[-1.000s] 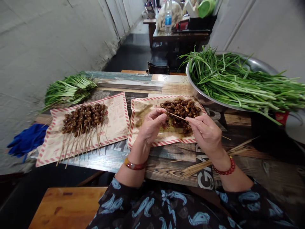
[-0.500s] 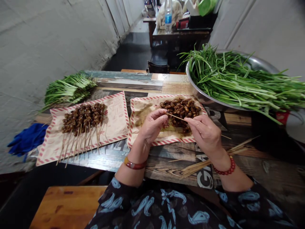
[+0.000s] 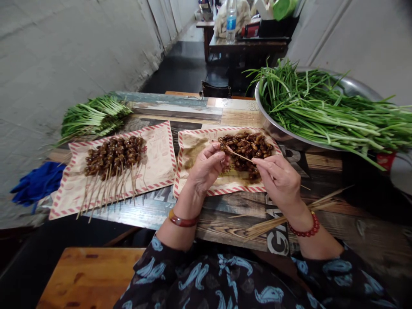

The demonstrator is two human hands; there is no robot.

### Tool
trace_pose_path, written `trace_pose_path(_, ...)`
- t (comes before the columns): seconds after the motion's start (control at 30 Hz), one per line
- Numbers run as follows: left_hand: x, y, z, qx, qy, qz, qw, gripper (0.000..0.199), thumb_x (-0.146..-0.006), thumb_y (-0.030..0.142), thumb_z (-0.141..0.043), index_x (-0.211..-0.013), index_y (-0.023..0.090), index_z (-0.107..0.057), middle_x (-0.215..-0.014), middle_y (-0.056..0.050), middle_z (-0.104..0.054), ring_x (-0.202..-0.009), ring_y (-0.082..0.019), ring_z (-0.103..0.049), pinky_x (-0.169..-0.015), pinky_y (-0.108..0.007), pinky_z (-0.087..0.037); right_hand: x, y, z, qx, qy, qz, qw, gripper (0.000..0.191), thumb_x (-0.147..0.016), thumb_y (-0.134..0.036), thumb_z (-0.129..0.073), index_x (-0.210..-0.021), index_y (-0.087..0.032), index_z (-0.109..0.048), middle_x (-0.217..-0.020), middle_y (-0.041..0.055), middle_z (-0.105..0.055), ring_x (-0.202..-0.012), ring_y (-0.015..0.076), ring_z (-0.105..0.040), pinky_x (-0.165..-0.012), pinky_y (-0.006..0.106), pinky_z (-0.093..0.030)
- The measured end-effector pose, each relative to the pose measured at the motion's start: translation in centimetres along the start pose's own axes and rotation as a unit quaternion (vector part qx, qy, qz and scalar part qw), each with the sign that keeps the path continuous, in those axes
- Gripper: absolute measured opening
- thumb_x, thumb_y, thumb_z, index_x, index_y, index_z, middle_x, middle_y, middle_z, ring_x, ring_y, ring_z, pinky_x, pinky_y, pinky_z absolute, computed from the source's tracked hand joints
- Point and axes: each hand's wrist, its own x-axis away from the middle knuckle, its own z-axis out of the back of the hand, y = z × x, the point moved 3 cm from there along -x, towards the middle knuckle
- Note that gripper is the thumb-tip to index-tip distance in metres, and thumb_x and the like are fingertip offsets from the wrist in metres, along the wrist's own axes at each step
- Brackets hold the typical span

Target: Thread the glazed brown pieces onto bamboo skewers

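Observation:
My right hand [image 3: 279, 177] pinches the lower end of a thin wooden skewer [image 3: 242, 156], which slants up to the left. At its tip, my left hand [image 3: 209, 167] has fingers curled around a small brown piece, partly hidden by the fingers. Both hands are over a striped-edge paper sheet [image 3: 188, 174] that bears a pile of glossy brown pieces [image 3: 249, 148]. On a second paper sheet [image 3: 157, 150] to the left lie several loaded skewers [image 3: 112, 156], their bare ends toward me. Loose bare skewers [image 3: 265, 227] lie near my right wrist.
A metal bowl [image 3: 289, 134] heaped with long green stalks [image 3: 322, 107] stands at the back right. Cut greens [image 3: 95, 116] and a blue cloth-like item [image 3: 38, 182] are at the left. Farther back, a bottle [image 3: 231, 23] stands on another table [image 3: 251, 45].
My left fingers have loosened a little around the skewer's tip, and a brown piece now shows there. The view has shifted slightly.

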Motion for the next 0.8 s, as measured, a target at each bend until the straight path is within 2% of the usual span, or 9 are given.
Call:
trace_pose_path(0.13, 0.00, 0.00, -0.21, -0.035, 0.008, -0.032, 0.999, 0.032, -0.064, 0.021, -0.081, -0.089, 0.017, -0.061, -0.073, 0.003, -0.061, -0.063, -0.009, -0.061, -0.060, -0.020, -0.046, 0.09, -0.01, -0.09, 0.009, -0.015, 0.002, 1.000, 0.032, -0.091, -0.015, -0.056, -0.118, -0.028, -0.068, -0.089, 0.0041, -0.065, -0.077, 0.0144, -0.062, -0.070, 0.027, -0.053)
trace_pose_path(0.3, 0.10, 0.05, -0.54, -0.055, 0.008, -0.062, 0.997, 0.030, -0.066, 0.020, -0.079, -0.094, 0.018, -0.067, -0.080, 0.002, -0.064, -0.063, -0.008, -0.063, -0.060, -0.020, -0.048, 0.16, 0.10, -0.18, 0.023, -0.032, 0.005, 0.999, 0.034, -0.091, -0.014, -0.056, -0.120, -0.028, -0.068, -0.089, 0.0042, -0.065, -0.079, 0.0145, -0.062, -0.072, 0.027, -0.053)
trace_pose_path(0.43, 0.17, 0.28, -0.76, -0.048, -0.005, -0.044, 0.998, 0.035, -0.070, 0.026, -0.078, -0.102, 0.018, -0.069, -0.082, -0.001, -0.067, -0.066, -0.009, -0.065, -0.065, -0.022, -0.052, 0.15, 0.25, -0.26, 0.023, -0.031, 0.005, 0.999, 0.035, -0.091, -0.015, -0.056, -0.120, -0.030, -0.068, -0.089, 0.0036, -0.066, -0.079, 0.0144, -0.063, -0.072, 0.027, -0.053)
trace_pose_path(0.57, 0.07, 0.31, -0.72, -0.027, -0.015, -0.017, 0.999, 0.037, -0.069, 0.030, -0.081, -0.100, 0.017, -0.067, -0.080, -0.002, -0.068, -0.068, -0.012, -0.067, -0.068, -0.025, -0.054, 0.11, 0.23, -0.23, 0.023, -0.029, 0.007, 0.999, 0.034, -0.091, -0.016, -0.056, -0.119, -0.030, -0.068, -0.088, 0.0034, -0.066, -0.078, 0.0142, -0.063, -0.072, 0.027, -0.053)
trace_pose_path(0.8, -0.32, 0.20, 0.16, 0.041, 0.049, 0.001, 0.998, 0.036, -0.063, 0.027, -0.084, -0.089, 0.016, -0.061, -0.078, 0.001, -0.068, -0.066, -0.009, -0.064, -0.065, -0.021, -0.053, 0.10, -0.38, 0.27, 0.037, -0.024, 0.009, 0.999, 0.033, -0.091, -0.015, -0.057, -0.119, -0.026, -0.068, -0.089, 0.0047, -0.066, -0.076, 0.0139, -0.063, -0.070, 0.026, -0.052)
